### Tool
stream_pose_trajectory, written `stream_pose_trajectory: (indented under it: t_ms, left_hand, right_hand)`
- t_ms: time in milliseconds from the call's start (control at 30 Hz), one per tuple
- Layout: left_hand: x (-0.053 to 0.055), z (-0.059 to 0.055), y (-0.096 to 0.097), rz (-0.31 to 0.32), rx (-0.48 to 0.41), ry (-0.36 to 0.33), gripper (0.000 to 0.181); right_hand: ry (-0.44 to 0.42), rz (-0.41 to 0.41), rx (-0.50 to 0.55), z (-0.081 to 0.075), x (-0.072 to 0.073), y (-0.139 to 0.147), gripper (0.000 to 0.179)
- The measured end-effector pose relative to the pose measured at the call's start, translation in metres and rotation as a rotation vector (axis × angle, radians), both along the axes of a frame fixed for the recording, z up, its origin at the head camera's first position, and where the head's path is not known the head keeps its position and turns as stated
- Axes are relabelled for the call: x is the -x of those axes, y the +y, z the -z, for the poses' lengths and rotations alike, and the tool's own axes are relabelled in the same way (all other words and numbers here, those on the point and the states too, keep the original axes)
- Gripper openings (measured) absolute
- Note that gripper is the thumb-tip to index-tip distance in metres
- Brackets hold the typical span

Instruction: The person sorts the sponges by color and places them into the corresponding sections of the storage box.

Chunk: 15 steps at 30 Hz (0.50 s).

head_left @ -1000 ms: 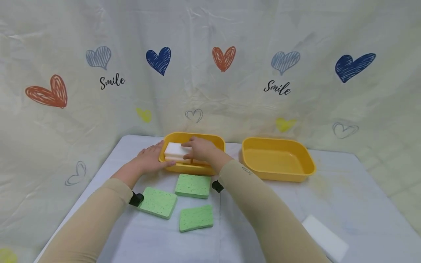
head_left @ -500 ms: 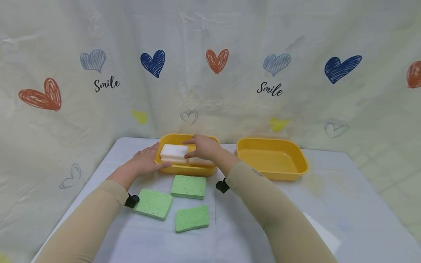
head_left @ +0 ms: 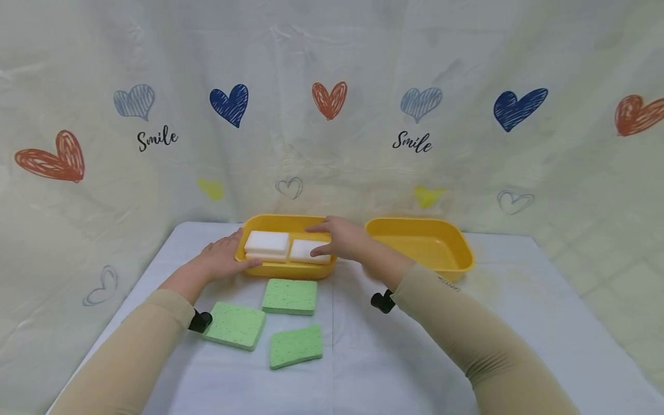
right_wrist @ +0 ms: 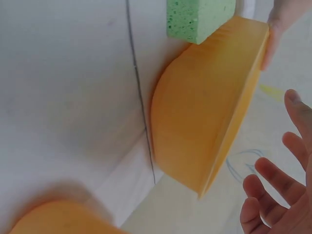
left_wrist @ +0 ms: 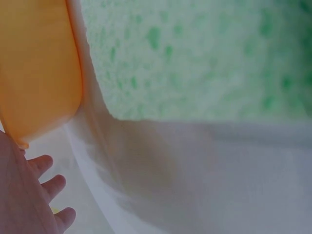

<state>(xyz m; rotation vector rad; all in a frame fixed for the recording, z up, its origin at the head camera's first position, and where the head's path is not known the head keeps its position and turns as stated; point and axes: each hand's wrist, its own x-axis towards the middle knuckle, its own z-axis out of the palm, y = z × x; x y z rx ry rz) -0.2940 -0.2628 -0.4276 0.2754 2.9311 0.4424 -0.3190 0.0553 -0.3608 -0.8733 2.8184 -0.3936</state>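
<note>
The left yellow tray (head_left: 290, 270) holds white sponge-like blocks; a stacked pair (head_left: 267, 242) lies on the left and a block (head_left: 306, 250) on the right. My left hand (head_left: 220, 259) rests against the tray's left end, its thumb along the front rim. Several of its fingers (left_wrist: 53, 185) stick out straight in the left wrist view. My right hand (head_left: 349, 239) hovers over the tray's right end, fingers spread and loosely bent. In the right wrist view, these fingers (right_wrist: 278, 180) hold nothing and stand apart from the tray wall (right_wrist: 204, 107).
Three green sponges lie in front of the tray: one close to it (head_left: 290, 296), one at the left (head_left: 236, 325), one nearer me (head_left: 295, 347). A second yellow tray (head_left: 430, 248) stands to the right, partly behind my right forearm. A curtain printed with hearts hangs behind the table.
My right hand has drawn back rightward from the white blocks, uncovering the right one. The left hand stays at the tray. The head view has shifted slightly; my sleeve now hides the white block at right.
</note>
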Motion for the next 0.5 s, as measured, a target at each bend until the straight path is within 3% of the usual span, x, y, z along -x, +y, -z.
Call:
stream_pose_trajectory:
  t_ms: [233, 500]
  left_hand:
    - [-0.002, -0.003, 0.002, 0.009, 0.007, -0.011, 0.121]
    - [-0.004, -0.006, 0.003, 0.010, 0.010, -0.010, 0.120]
  right_hand:
    - [0.025, 0.024, 0.034, -0.004, -0.021, 0.038, 0.063]
    - [0.024, 0.107, 0.014, -0.001, -0.048, 0.084, 0.060]
